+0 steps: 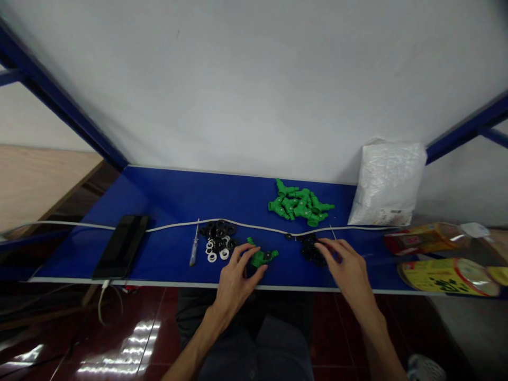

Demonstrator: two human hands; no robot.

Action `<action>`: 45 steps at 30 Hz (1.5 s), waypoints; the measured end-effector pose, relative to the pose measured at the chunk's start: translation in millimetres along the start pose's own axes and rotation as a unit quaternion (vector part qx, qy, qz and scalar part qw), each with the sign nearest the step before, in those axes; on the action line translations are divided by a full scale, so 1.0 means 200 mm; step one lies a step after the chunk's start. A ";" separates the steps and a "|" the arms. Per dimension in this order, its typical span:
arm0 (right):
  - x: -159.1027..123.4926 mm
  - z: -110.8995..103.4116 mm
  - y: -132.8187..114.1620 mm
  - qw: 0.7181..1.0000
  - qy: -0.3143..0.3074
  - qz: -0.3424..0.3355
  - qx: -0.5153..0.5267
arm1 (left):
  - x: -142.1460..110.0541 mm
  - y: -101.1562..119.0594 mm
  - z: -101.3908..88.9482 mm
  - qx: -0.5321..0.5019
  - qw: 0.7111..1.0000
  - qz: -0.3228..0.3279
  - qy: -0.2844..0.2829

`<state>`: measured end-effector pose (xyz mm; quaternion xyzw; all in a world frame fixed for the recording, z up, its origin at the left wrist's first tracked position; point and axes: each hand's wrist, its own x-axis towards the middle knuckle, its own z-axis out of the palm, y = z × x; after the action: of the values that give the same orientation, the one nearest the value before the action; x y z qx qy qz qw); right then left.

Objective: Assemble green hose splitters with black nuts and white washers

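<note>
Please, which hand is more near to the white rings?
Left. The left hand is just to the right of the white rings, at a green fitting; the right hand is much farther right, at black parts.

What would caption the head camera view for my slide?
Left hand holding a green fitting, right hand at a black parts pile.

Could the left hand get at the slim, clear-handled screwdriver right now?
Probably yes: the screwdriver lies nearby, and the small black and white rings leave the front of the blue tabletop open, though the left hand has a green plastic fitting in its fingers.
</note>
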<state>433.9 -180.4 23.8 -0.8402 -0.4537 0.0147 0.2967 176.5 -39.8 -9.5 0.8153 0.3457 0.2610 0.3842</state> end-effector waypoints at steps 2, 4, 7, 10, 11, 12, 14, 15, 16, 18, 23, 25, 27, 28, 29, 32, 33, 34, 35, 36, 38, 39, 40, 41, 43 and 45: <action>-0.02 -0.04 0.12 0.994 0.059 0.067 -0.056 | 0.02 0.01 0.00 -0.003 1.000 0.009 -0.011; -0.05 -0.03 0.21 0.987 0.079 0.109 -0.088 | 0.04 0.02 0.01 0.004 0.999 0.026 -0.021; -0.10 0.01 0.28 0.983 0.076 0.135 -0.100 | 0.07 0.02 0.03 0.016 0.998 0.049 -0.029; -0.15 -0.01 0.32 0.982 0.067 0.152 -0.090 | 0.08 0.02 0.05 0.011 0.999 0.046 -0.021; -0.17 -0.03 0.33 0.981 0.066 0.159 -0.085 | 0.08 0.02 0.05 0.008 0.999 0.040 -0.019; -0.18 -0.07 0.33 0.980 0.066 0.168 -0.078 | 0.08 0.02 0.05 0.005 0.999 0.033 -0.018; -0.20 -0.14 0.29 0.979 0.067 0.184 -0.056 | 0.08 0.03 0.05 0.000 1.000 0.021 -0.020; -0.20 -0.17 0.24 0.980 0.065 0.186 -0.034 | 0.08 0.03 0.05 -0.004 1.000 0.018 -0.019; -0.19 -0.20 0.18 0.982 0.061 0.181 0.000 | 0.08 0.03 0.05 -0.008 1.000 0.016 -0.018; -0.16 -0.23 0.02 0.978 0.046 0.167 0.114 | 0.09 0.03 0.05 -0.016 1.000 0.015 -0.014; 0.00 -0.19 -0.36 0.978 -0.080 0.038 0.187 | 0.10 0.02 0.06 -0.020 1.000 0.009 -0.013; 0.06 -0.17 -0.44 0.979 -0.113 -0.022 0.166 | 0.10 0.02 0.06 -0.016 1.000 0.003 -0.012; 0.10 -0.17 -0.47 0.979 -0.130 -0.073 0.139 | 0.10 0.03 0.06 -0.009 1.000 -0.004 -0.013; 0.12 -0.17 -0.49 0.978 -0.137 -0.092 0.127 | 0.10 0.03 0.06 -0.005 1.000 -0.007 -0.012; 0.14 -0.17 -0.49 0.977 -0.143 -0.108 0.117 | 0.10 0.03 0.06 -0.001 1.000 -0.008 -0.010; 0.17 -0.18 -0.51 0.972 -0.161 -0.137 0.099 | 0.09 0.04 0.06 0.006 1.000 -0.008 -0.008; 0.17 -0.17 -0.52 0.971 -0.165 -0.143 0.096 | 0.09 0.04 0.06 0.007 1.000 -0.009 -0.009; 0.17 -0.17 -0.52 0.970 -0.167 -0.146 0.094 | 0.09 0.04 0.06 0.010 1.000 -0.010 -0.012; 0.17 -0.16 -0.52 0.970 -0.170 -0.148 0.092 | 0.09 0.04 0.06 0.012 1.000 -0.010 -0.015; 0.17 -0.16 -0.53 0.970 -0.170 -0.150 0.090 | 0.09 0.03 0.06 0.015 1.000 -0.011 -0.016; 0.17 -0.15 -0.53 0.970 -0.169 -0.154 0.087 | 0.09 0.03 0.07 0.019 1.000 -0.008 -0.015; 0.17 -0.15 -0.53 0.970 -0.169 -0.155 0.085 | 0.09 0.03 0.07 0.020 1.000 -0.006 -0.014; 0.17 -0.15 -0.53 0.969 -0.168 -0.158 0.084 | 0.09 0.03 0.07 0.020 1.000 -0.006 -0.012; 0.17 -0.14 -0.53 0.969 -0.166 -0.161 0.082 | 0.09 0.04 0.06 0.021 1.000 -0.007 -0.012; 0.18 -0.14 -0.54 0.969 -0.166 -0.163 0.079 | 0.09 0.04 0.06 0.022 1.000 -0.009 -0.014; 0.19 -0.14 -0.54 0.969 -0.168 -0.162 0.078 | 0.09 0.04 0.06 0.022 1.000 -0.010 -0.015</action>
<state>381.9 -120.0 111.1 -0.7152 -0.6246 0.1428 0.2791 199.0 -35.5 -6.0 0.8236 0.3540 0.2370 0.3743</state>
